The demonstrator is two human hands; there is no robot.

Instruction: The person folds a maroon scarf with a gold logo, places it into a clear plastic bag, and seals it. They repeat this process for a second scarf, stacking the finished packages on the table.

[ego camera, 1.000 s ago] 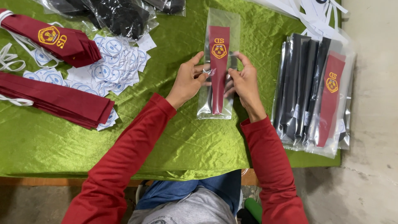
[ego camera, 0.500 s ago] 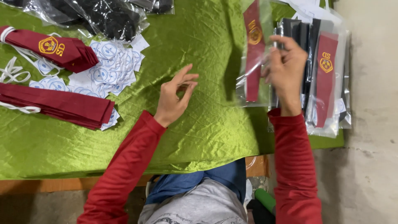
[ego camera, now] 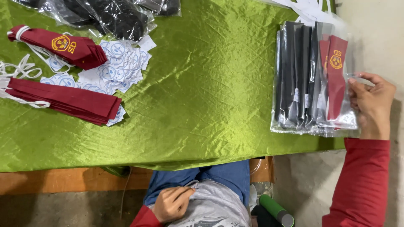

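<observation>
My right hand (ego camera: 371, 104) grips the edge of a clear plastic sleeve holding a maroon tie (ego camera: 335, 80) with a yellow emblem. The sleeve lies on top of a pile of packed ties (ego camera: 299, 80) at the right end of the green cloth (ego camera: 202, 101). My left hand (ego camera: 171, 204) is off the table, resting against my grey shirt at my lap with fingers curled and nothing in it.
Loose maroon ties (ego camera: 63, 101) and another folded one (ego camera: 63, 44) with white elastic lie at the left, beside round white-and-blue labels (ego camera: 118, 63). Black items in plastic bags (ego camera: 113, 12) sit at the back. A green tube (ego camera: 275, 210) stands by my leg.
The bagged tie went from the table's middle to the pile on the right in my right hand. My left hand let go and dropped to my lap.
</observation>
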